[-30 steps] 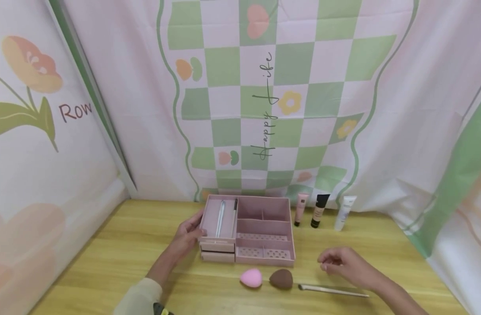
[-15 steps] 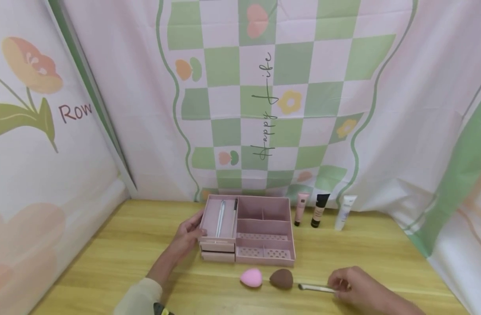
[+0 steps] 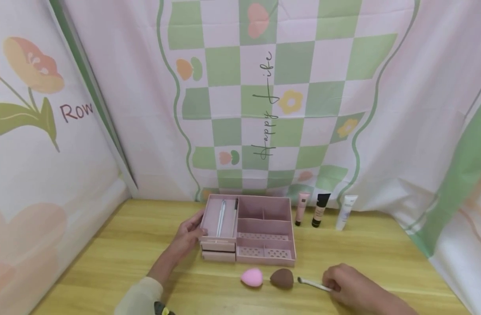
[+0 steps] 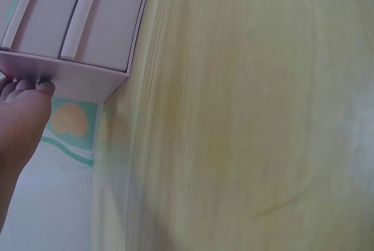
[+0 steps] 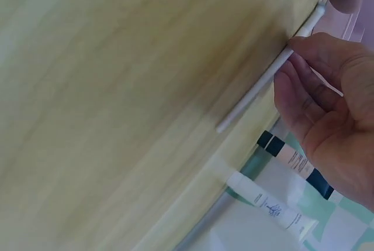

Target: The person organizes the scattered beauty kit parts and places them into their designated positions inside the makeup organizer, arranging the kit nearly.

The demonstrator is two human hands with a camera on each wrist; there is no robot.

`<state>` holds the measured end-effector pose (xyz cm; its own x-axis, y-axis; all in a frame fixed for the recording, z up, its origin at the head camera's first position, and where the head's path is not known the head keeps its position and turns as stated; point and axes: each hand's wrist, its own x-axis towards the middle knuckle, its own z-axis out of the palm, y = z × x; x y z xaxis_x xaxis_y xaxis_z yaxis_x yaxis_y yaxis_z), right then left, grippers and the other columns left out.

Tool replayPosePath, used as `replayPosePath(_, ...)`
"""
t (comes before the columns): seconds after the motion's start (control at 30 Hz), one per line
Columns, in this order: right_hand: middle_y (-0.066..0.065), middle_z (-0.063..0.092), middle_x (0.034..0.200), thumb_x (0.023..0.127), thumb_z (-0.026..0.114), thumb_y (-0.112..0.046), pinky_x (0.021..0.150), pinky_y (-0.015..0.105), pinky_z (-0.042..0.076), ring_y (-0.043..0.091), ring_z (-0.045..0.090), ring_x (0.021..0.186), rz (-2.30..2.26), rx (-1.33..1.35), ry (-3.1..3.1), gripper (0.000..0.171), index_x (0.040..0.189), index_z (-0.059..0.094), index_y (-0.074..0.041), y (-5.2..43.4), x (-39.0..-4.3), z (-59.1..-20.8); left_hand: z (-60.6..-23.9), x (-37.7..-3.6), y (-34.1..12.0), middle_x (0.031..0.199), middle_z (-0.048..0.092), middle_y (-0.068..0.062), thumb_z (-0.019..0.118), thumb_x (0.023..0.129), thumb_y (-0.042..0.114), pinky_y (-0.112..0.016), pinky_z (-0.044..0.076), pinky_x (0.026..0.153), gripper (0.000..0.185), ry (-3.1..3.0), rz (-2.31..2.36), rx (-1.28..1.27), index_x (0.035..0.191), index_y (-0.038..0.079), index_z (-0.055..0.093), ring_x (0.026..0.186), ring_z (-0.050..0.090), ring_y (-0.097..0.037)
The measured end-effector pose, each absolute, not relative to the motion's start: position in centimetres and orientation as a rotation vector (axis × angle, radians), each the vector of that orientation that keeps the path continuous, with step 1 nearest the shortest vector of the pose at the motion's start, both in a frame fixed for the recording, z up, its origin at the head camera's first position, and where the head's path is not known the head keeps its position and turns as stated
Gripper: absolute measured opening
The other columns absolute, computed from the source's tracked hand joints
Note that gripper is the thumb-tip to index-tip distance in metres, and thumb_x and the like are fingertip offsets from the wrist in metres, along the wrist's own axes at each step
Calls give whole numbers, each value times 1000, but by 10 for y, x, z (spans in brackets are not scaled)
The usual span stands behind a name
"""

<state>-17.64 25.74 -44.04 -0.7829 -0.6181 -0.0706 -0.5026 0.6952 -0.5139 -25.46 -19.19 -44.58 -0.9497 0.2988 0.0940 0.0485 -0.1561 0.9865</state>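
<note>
On the counter (image 3: 126, 245), near its front edge, the right hand (image 3: 344, 286) pinches a slim brush (image 3: 313, 285) that lies flat, its tip just beside a brown sponge (image 3: 281, 278), with a pink sponge (image 3: 251, 277) next to that. Behind them stands a pink organizer (image 3: 264, 245); the left hand (image 3: 187, 236) rests against its left wall, fingers nearly straight. Three tubes (image 3: 321, 210) stand right of it.

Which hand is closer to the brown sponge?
The right hand. It pinches the brush just to the right of the brown sponge. The left hand is farther away, resting on the left side of the organizer.
</note>
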Motion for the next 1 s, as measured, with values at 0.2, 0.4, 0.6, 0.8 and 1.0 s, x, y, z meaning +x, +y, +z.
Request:
replayPosePath(0.2,-18,60,69,74,69,-4,51,15,44,-8,47,62,-598,-915,2726,18,76,68,-22,250,-176,-439,-447,-255,-192,166,9,-16,53,89,-1,-41,18,122,75,1932,2223,388,155,3,18,153,11,-34)
replayPosePath(0.4,-18,57,66,69,68,-2,48,14,41,-7,43,58,-568,-906,2720,20,74,67,-22,249,-177,-439,-448,-256,-193,166,8,-14,53,89,-1,-38,21,122,76,1900,2221,396,155,5,17,153,11,-32)
replayPosePath(0.6,-18,57,64,68,67,0,47,14,41,-7,43,57,-605,-912,2681,22,73,68,-21,252,-180,-439,-447,-256,-193,166,9,-15,53,88,-2,-37,21,121,76,1890,2228,407,155,3,16,153,12,-32)
replayPosePath(0.8,-19,57,64,71,67,-2,47,13,41,-8,41,56,-697,-955,2629,20,74,68,-22,256,-183,-435,-447,-255,-193,166,8,-15,52,88,-2,-34,23,121,77,1886,2232,406,155,3,16,153,11,-31)
replayPosePath(1.0,-12,66,71,75,68,-6,52,16,49,-7,50,62,-851,-875,2598,15,84,74,-16,261,-188,-426,-447,-255,-193,166,8,-16,51,88,-3,-26,28,118,77,1870,2247,424,155,2,15,153,12,-30)
